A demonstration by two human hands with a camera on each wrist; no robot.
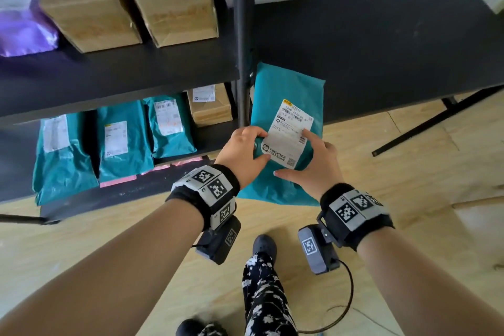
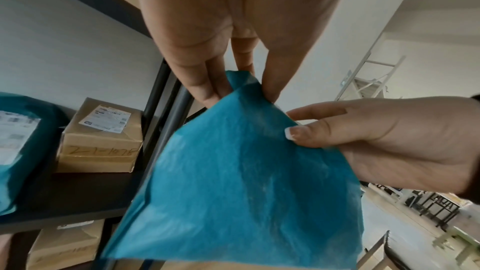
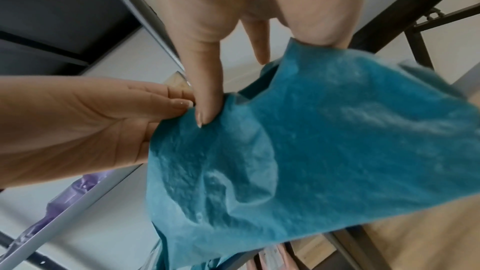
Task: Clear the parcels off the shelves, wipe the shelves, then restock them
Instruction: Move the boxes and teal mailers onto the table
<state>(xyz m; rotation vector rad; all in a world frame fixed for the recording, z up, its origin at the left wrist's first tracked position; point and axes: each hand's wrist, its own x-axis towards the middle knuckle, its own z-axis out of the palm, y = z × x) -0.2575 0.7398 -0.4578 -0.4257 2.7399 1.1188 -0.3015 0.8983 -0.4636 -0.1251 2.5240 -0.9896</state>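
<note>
Partly, the teal parcel [image 1: 289, 95] was covered by both hands and its far edge sat near the shelf post [image 1: 243, 35], its label print too small to read. It was a wrinkled soft mailer with a white label, long axis running 6 to 12 o'clock. The left hand [image 1: 241, 154] and right hand [image 1: 313, 166] pinched its near end, held above the floor beside the desk [image 1: 381, 43].

Teal mailer [image 1: 289, 90] with white label [image 1: 289, 133]; brown cardboard boxes [image 1: 174, 0]; a purple, perhaps glossy, bag [image 1: 24, 30]; black shelves [image 1: 114, 73]; black-and-white floral trousers [image 1: 261, 294].
</note>
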